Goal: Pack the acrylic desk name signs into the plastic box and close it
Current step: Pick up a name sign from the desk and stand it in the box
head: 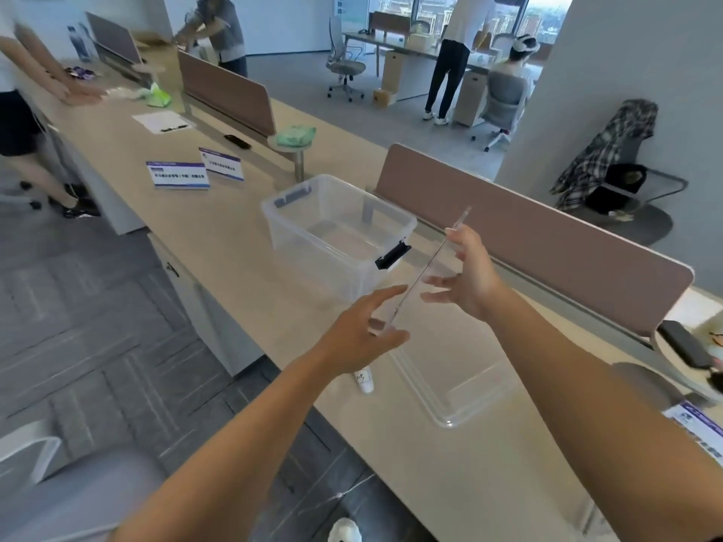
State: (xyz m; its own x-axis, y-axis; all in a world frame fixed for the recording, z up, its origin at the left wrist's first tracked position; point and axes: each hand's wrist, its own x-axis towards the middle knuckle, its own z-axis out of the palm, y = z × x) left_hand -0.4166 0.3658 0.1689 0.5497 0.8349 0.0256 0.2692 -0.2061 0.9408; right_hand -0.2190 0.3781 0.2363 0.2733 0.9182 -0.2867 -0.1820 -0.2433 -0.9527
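An open clear plastic box [395, 221] with black latches stands on the desk, with nothing visible inside it. Its clear lid [454, 369] lies flat on the desk to the right. I hold a thin clear acrylic sign [430, 266] edge-on in the air just right of the box. My right hand [465, 273] grips its upper part and my left hand [364, 330] holds its lower end. Two more name signs, one [178, 174] and another [221, 164], stand on the desk beyond the box. A further sign [700, 428] shows at the right edge.
A brown divider panel [528, 244] runs along the desk behind the box. A small white tube [364, 379] lies near the desk's front edge. A black phone [237, 141], green bags and paper lie farther along. Several people stand or sit around.
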